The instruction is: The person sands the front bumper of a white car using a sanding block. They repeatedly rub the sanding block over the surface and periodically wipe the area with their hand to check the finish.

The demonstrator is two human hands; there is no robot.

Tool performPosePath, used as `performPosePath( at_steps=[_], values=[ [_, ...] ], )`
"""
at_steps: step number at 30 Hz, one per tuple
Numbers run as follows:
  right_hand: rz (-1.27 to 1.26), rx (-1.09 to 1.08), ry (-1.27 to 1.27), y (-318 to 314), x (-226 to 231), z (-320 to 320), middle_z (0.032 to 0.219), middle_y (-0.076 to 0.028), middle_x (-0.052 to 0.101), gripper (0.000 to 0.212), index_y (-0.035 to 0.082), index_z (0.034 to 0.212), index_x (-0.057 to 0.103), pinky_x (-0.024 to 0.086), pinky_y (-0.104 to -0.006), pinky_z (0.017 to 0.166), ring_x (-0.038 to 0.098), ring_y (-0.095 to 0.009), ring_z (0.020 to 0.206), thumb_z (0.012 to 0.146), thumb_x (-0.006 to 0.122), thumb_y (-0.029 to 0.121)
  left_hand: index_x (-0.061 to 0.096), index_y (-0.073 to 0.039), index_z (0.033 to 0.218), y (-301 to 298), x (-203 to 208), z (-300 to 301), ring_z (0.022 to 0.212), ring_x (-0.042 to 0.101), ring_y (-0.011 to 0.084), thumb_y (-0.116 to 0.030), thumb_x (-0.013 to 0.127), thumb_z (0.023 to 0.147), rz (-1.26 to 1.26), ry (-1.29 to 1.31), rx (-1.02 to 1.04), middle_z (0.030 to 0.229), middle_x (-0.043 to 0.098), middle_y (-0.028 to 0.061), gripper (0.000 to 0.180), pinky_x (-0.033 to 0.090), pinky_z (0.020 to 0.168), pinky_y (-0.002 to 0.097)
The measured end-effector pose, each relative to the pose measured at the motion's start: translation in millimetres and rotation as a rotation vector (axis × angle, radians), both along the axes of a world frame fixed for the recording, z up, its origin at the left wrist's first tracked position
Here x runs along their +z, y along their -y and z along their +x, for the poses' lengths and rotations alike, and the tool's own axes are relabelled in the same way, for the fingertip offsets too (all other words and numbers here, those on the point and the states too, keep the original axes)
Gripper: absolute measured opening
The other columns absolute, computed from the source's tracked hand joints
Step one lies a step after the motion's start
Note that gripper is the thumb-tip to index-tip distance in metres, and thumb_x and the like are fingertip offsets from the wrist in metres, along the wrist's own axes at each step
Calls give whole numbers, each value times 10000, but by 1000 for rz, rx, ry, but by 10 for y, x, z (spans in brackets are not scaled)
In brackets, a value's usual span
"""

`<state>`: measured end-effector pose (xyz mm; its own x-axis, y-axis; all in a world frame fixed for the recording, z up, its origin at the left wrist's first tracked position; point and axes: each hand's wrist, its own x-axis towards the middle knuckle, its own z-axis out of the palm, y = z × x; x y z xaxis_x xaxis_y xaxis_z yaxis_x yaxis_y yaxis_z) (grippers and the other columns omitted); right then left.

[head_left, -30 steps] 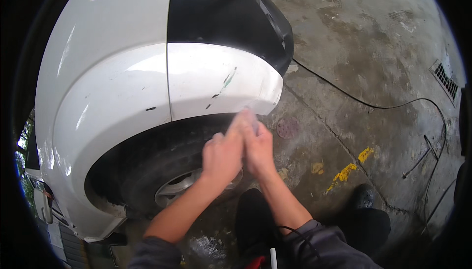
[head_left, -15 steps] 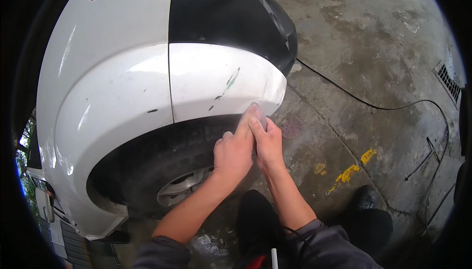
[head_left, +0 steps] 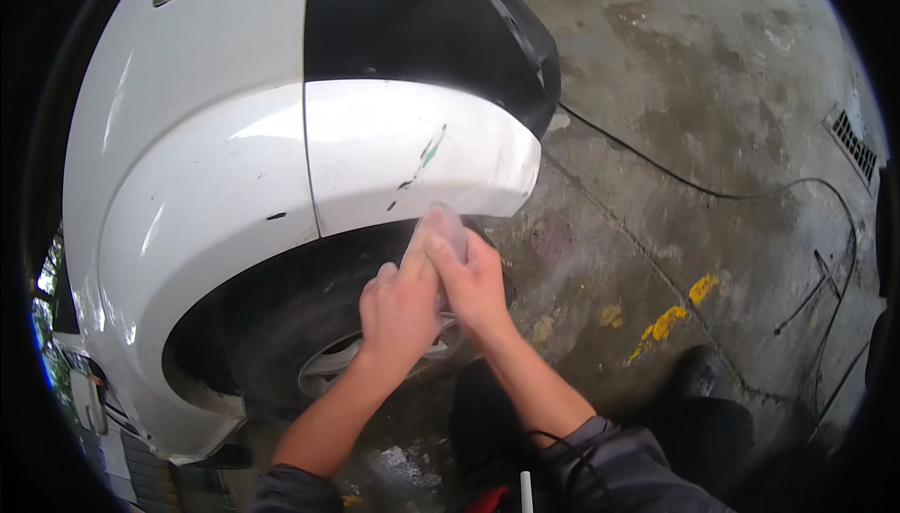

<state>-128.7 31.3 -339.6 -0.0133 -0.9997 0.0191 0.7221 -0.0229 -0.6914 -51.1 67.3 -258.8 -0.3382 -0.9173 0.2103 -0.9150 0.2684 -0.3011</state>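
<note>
My left hand [head_left: 401, 314] and my right hand [head_left: 476, 290] are closed together around a translucent, whitish, film-like piece [head_left: 442, 217]. Its top edge shows beyond my fingers; its kind I cannot make out, and most of it is hidden in my grip. Both hands hang over the tire, just below the white wheel-arch trim [head_left: 375, 143] of a car. That trim carries a scrape [head_left: 430, 153] with dark and green marks. Left of the panel seam sits a small dark chip [head_left: 276, 216] on the white fender [head_left: 202, 143].
Above the trim is a black bumper part [head_left: 403, 21]. The tire [head_left: 272, 326] fills the wheel arch. A black cable [head_left: 656, 162] crosses the stained concrete floor toward a lug wrench [head_left: 811, 297]. A floor drain [head_left: 853, 141] lies at the far right.
Both hands have shifted left along the lower edge of the trim, still gripping the translucent piece. The view has moved slightly too.
</note>
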Motion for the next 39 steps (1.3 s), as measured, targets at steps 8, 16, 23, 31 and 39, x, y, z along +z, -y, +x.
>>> performPosePath(
  at_steps=[8, 16, 23, 31, 39],
  values=[
    [46, -45, 38, 82, -88, -146, 1071, -85, 723, 346, -64, 1250, 661, 538, -306, 855, 642, -128, 963, 1023, 660, 197, 600, -90, 1438, 115, -149, -153, 610, 613, 273, -84, 711, 799, -43, -10, -40, 1575, 511, 12, 648, 593, 633, 380],
    [96, -54, 167, 231, -208, -221, 1033, -86, 728, 284, -69, 1177, 663, 539, -306, 825, 631, -120, 921, 1030, 634, 172, 581, -58, 1438, 291, -357, -270, 679, 649, 314, -89, 672, 833, -38, -4, -24, 1595, 485, 22, 612, 593, 660, 417],
    [75, -3, 155, 259, -217, -250, 1132, -97, 718, 353, -86, 1278, 641, 542, -309, 900, 644, -135, 1004, 1037, 623, 171, 578, -81, 1444, 304, -450, -239, 651, 637, 284, -100, 627, 875, -88, 19, -30, 1593, 489, 3, 571, 604, 640, 412],
    [44, -46, -54, 196, -164, -167, 1078, -86, 726, 318, -57, 1213, 672, 534, -329, 894, 633, -138, 970, 1026, 650, 200, 586, -123, 1445, 206, -365, -176, 622, 625, 283, -151, 647, 894, -135, -6, 11, 1525, 573, 5, 555, 608, 642, 388],
    [-3, -14, -89, 137, -9, -180, 1160, -90, 719, 352, -54, 1284, 655, 522, -322, 919, 634, -140, 1023, 1021, 652, 181, 539, -21, 1457, 165, -161, -156, 676, 647, 334, -117, 687, 830, -107, -49, -53, 1609, 471, 51, 652, 579, 662, 450]
  ],
)
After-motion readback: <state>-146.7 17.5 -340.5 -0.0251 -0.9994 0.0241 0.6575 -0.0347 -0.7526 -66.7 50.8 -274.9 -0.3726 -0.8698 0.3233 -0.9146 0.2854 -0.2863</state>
